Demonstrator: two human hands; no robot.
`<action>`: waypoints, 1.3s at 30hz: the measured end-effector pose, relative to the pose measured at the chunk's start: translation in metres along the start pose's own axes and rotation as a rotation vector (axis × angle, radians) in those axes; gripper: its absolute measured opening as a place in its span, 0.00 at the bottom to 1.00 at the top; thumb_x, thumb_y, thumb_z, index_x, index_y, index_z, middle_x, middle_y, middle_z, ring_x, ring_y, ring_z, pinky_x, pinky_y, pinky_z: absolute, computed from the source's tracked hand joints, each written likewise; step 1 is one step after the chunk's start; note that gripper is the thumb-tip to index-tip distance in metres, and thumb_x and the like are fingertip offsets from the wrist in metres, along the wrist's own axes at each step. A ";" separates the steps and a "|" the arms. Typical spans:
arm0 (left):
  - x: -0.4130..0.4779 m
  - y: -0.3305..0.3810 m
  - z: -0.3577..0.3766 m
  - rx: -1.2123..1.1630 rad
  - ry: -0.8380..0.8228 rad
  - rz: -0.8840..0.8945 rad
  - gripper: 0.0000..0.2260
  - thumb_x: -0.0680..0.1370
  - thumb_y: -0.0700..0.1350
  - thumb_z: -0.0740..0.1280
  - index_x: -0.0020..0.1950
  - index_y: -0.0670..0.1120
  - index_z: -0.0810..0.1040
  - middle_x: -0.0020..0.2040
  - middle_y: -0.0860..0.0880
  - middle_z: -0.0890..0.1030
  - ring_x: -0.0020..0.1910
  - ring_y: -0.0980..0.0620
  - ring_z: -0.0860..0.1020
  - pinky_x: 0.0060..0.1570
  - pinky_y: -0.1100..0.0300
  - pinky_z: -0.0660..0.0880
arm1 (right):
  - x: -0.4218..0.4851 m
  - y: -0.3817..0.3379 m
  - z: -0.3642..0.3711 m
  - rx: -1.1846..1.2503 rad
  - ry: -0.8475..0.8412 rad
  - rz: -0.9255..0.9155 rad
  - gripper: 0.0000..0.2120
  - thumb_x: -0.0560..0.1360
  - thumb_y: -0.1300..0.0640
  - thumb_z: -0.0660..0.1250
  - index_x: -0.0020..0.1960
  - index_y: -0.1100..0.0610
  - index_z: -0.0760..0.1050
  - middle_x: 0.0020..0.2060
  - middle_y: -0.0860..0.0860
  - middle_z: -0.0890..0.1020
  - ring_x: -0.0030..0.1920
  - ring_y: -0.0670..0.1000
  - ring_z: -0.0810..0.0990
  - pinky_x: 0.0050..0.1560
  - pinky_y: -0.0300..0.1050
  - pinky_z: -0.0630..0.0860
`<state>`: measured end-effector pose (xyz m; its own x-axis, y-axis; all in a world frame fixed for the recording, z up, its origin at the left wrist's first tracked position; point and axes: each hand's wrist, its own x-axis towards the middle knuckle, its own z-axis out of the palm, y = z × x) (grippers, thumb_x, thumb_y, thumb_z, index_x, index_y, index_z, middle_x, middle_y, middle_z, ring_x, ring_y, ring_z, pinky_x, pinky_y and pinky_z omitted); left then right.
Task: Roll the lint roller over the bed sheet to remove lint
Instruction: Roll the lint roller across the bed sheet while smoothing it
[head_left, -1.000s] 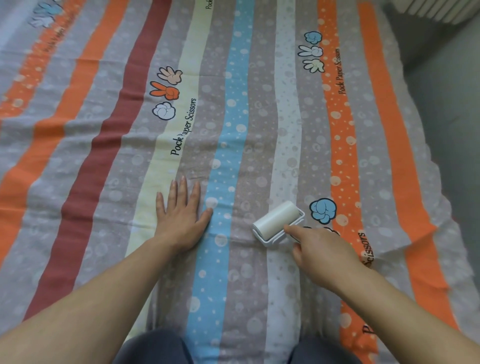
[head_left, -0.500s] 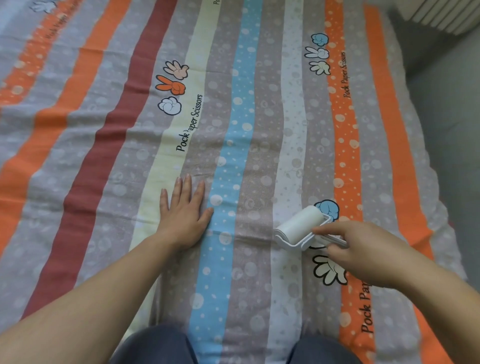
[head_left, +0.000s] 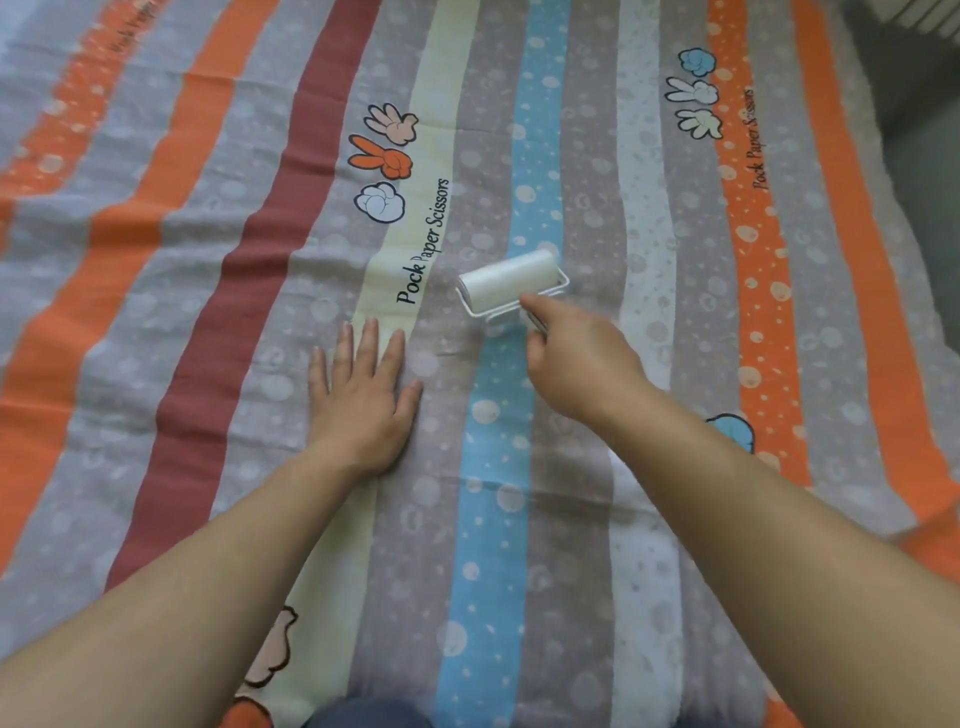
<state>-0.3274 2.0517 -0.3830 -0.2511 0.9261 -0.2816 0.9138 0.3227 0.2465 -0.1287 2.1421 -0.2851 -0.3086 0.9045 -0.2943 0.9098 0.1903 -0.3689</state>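
We see the bed sheet (head_left: 649, 322) spread flat and filling nearly the whole view. Only its right edge shows, at the far right corner, where it drops to a blurred grey floor (head_left: 930, 171); its left, far and near edges run out of sight. Open cloth lies all around the lint roller (head_left: 511, 280), widest toward the far edge and toward the left edge. The roller rests on the sheet about midway across it, lying over the blue stripe (head_left: 493, 519) and the grey one to its left. It sits just right of the black "Pock Paper Scissors" print (head_left: 423, 244). It is a short white cylinder in a thin white frame. Its long axis lies across the stripes, slightly slanted, with the left end nearer us and the right end farther. Its handle points back toward the near right corner and is almost wholly hidden in the right hand (head_left: 582, 358). That hand grips the handle with curled fingers, the index finger (head_left: 540, 306) stretched out to the frame. The left hand (head_left: 358, 400) lies palm down on the sheet, fingers straight and a little spread, holding nothing. It is near the roller, on its left and nearer side, and apart from it.
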 end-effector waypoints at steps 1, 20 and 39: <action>0.002 -0.004 0.001 0.006 0.014 0.014 0.29 0.84 0.59 0.49 0.83 0.55 0.44 0.83 0.51 0.39 0.80 0.49 0.32 0.76 0.45 0.30 | 0.010 -0.004 0.011 -0.025 -0.010 0.018 0.22 0.79 0.55 0.56 0.72 0.43 0.65 0.63 0.53 0.77 0.60 0.59 0.76 0.52 0.49 0.73; 0.009 0.004 0.004 0.080 -0.140 -0.014 0.38 0.78 0.67 0.38 0.83 0.49 0.40 0.81 0.45 0.32 0.77 0.43 0.26 0.73 0.35 0.29 | -0.069 0.035 0.015 -0.103 -0.224 0.191 0.25 0.81 0.48 0.53 0.75 0.34 0.52 0.50 0.47 0.74 0.50 0.53 0.77 0.41 0.46 0.67; 0.007 0.013 0.002 0.101 -0.071 -0.045 0.36 0.79 0.68 0.43 0.82 0.52 0.38 0.82 0.47 0.34 0.78 0.45 0.28 0.73 0.39 0.28 | -0.138 0.077 -0.005 -0.177 -0.273 0.154 0.23 0.80 0.46 0.52 0.74 0.35 0.54 0.43 0.46 0.72 0.46 0.49 0.77 0.39 0.46 0.70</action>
<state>-0.3164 2.0617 -0.3836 -0.2732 0.8937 -0.3559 0.9304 0.3395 0.1384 -0.0150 2.0339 -0.2688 -0.2055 0.7971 -0.5678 0.9779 0.1445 -0.1511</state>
